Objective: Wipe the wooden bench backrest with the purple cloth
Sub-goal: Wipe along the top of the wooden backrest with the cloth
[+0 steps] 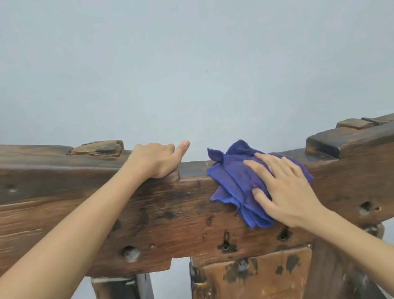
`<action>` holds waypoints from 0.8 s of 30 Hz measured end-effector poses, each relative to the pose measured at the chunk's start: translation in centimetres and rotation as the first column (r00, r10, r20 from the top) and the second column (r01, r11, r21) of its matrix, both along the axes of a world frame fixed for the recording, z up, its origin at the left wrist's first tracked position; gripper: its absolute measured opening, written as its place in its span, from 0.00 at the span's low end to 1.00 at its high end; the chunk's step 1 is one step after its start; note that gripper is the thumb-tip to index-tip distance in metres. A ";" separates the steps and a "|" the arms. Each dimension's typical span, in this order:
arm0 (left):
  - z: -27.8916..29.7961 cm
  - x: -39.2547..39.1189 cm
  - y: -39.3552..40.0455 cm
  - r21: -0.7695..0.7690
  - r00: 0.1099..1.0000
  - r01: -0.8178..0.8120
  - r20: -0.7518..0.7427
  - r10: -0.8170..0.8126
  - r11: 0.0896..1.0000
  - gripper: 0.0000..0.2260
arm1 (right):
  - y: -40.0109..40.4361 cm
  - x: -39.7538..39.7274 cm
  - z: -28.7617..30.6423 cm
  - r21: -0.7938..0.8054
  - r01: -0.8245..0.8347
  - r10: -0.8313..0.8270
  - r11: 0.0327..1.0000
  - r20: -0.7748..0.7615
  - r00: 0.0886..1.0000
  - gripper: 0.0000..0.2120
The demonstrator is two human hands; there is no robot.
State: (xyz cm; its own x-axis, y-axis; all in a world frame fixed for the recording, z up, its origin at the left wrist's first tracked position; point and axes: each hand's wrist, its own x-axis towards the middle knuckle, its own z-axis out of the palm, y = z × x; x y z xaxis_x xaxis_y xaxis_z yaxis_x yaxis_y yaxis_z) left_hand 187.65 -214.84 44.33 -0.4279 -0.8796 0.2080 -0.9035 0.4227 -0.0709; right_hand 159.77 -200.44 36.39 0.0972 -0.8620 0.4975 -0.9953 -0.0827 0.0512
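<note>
The right hand lay flat, fingers spread, pressing the crumpled purple cloth against the wooden bench backrest at its top edge. The left hand gripped the top rail, forefinger extended.

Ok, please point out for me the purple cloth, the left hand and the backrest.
Cloth (234,182), head view, on its bare folds left of the right hand.
Left hand (154,160), head view, on the back of the hand.
Backrest (75,219), head view, on the front face of the wooden beam.
</note>
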 end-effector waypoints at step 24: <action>-1.1 -1.2 0.4 -0.194 0.999 -0.020 -0.046 0.012 0.981 0.36 | -7.9 -5.9 6.6 0.467 0.288 -0.386 0.836 0.126 0.914 0.27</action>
